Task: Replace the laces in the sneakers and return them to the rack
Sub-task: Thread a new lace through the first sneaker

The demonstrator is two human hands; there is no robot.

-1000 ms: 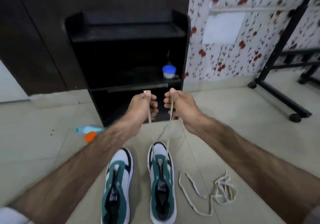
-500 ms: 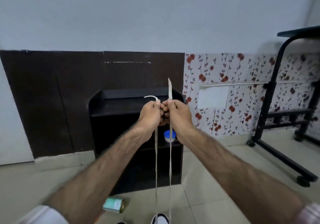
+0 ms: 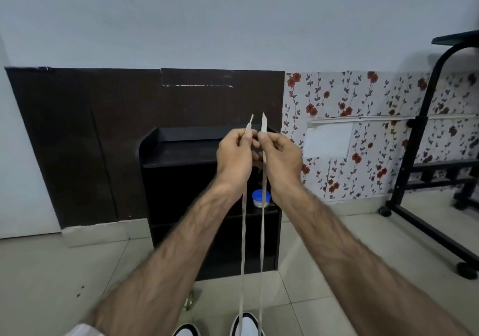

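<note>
The left hand [image 3: 234, 154] pinched one end of the lace [image 3: 243, 232], its tip poking up above the fingers. Touching it, the right hand [image 3: 281, 155] pinched the other end. Both strands ran taut down to the right sneaker [image 3: 246, 326] below; the rack [image 3: 181, 151] stood behind.

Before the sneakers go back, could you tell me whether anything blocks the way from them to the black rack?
Nothing visible does: bare floor tiles lie between the sneaker toes and the rack; a blue-lidded jar sits on its middle shelf.
</note>
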